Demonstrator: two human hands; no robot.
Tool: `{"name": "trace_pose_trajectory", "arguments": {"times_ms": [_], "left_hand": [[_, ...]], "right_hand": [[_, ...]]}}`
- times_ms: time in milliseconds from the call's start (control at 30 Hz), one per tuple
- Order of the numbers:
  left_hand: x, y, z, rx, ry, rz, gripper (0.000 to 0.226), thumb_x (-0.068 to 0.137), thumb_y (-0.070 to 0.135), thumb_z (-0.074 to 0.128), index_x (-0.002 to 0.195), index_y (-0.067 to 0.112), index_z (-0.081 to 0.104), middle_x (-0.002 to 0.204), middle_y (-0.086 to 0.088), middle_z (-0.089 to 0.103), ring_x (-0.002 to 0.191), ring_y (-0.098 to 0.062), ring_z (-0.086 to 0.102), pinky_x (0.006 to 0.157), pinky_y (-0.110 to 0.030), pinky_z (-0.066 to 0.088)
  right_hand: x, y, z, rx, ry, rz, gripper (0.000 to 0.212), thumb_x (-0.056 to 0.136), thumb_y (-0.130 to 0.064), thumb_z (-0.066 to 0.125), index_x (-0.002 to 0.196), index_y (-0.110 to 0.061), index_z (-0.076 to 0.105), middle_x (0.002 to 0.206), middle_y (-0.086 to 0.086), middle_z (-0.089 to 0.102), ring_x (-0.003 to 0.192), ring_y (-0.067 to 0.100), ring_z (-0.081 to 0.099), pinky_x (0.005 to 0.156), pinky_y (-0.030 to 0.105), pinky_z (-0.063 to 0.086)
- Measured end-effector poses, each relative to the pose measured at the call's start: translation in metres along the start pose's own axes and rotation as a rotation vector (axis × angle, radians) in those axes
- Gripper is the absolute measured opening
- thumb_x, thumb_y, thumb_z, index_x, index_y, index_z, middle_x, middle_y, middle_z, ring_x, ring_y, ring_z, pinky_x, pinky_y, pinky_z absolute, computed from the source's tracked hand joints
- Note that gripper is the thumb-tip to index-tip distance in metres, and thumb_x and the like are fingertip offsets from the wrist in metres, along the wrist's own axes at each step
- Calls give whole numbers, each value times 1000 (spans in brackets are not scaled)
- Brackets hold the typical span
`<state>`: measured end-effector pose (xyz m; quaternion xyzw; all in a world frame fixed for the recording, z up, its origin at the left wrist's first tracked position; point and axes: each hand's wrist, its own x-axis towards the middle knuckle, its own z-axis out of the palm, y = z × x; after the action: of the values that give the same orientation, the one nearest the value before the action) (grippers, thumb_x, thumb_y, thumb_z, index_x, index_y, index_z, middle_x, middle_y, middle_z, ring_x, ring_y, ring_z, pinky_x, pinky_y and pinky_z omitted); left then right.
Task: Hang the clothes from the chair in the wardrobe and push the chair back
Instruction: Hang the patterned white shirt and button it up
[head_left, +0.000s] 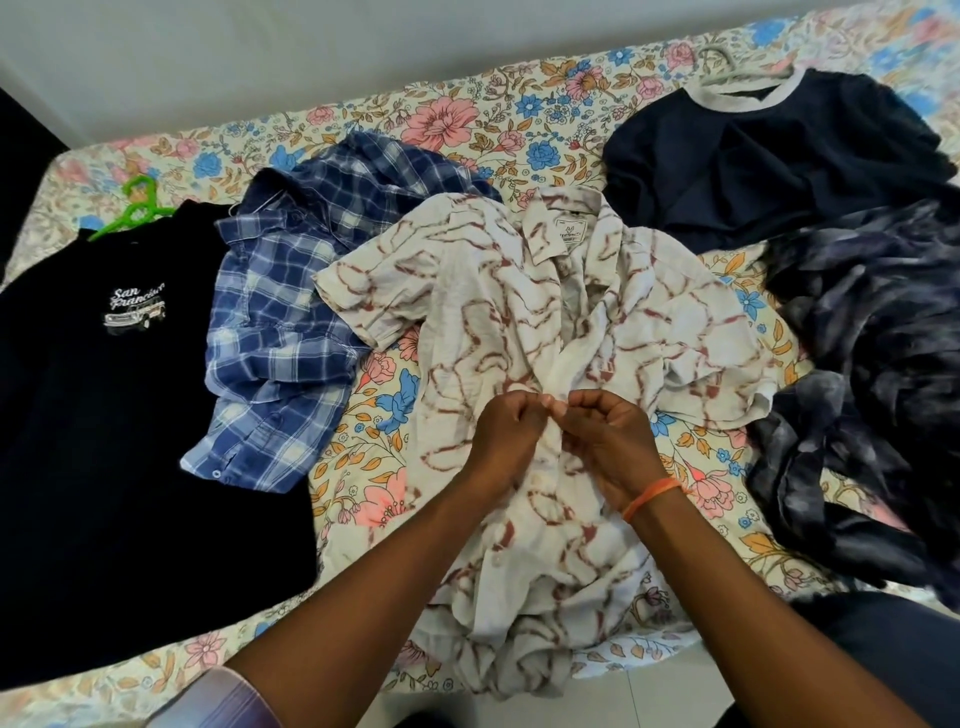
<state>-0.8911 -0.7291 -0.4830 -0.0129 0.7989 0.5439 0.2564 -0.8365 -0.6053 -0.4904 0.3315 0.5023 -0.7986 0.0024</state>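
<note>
Cream shirt (519, 332): crinkled woven cloth with a rust-red marbled print, short sleeves, collar with a maker's label, lay face up at the middle of the bed, its hem hanging over the near edge. Left hand (506, 441) and right hand (610, 441) met over its front placket, fingers of both curled tight and pinching the cloth edges, knuckles nearly touching. An orange band (652, 496) circled the right wrist.

Blue plaid shirt (280, 332): soft checked cotton with snap buttons, lay crumpled just left of the cream shirt, touching its sleeve.

Black T-shirt (104, 415): smooth knit with a white "San Francisco" chest print, lay flat at the far left on a green plastic hanger (136, 203), its hook showing above the neck.

Navy top (769, 156): dark knit with a pale ribbed collar, lay at the far right corner on a pale hanger (724, 67).

Dark mottled garment (872, 395): grey-violet tie-dye, was bunched in folds along the right edge, near the cream shirt's right sleeve.

Floral bedspread (384, 415): quilted, with pink and blue flowers on cream, showed between the garments and in a wide bare band along the wall. Pale floor tile (623, 696) showed below the near edge.
</note>
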Motion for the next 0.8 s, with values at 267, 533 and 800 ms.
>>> {"name": "trace_pose_trajectory", "arguments": {"times_ms": [267, 533, 800], "left_hand": [[4, -19, -19, 571, 12, 195, 31, 94, 36, 61, 67, 21, 53, 68, 7, 59, 72, -15, 56, 77, -37, 40], [32, 10, -9, 886, -74, 666, 25, 64, 26, 57, 87, 16, 55, 92, 2, 51, 92, -22, 50, 74, -33, 28], [74, 20, -2, 1017, 88, 518, 24, 98, 33, 47, 99, 12, 59, 87, -11, 65, 82, -31, 61, 63, -33, 33]], "right_hand": [[13, -14, -4, -484, 140, -124, 15, 77, 2, 77, 89, -4, 70, 81, 13, 73, 73, 29, 70, 67, 36, 61], [42, -18, 7, -1115, -54, -716, 36, 81, -11, 42, 95, -2, 73, 93, 16, 71, 88, 33, 65, 81, 42, 52], [59, -12, -5, -980, 186, -550, 9, 87, -10, 66, 90, -2, 69, 83, 12, 71, 81, 28, 64, 77, 35, 50]]}}
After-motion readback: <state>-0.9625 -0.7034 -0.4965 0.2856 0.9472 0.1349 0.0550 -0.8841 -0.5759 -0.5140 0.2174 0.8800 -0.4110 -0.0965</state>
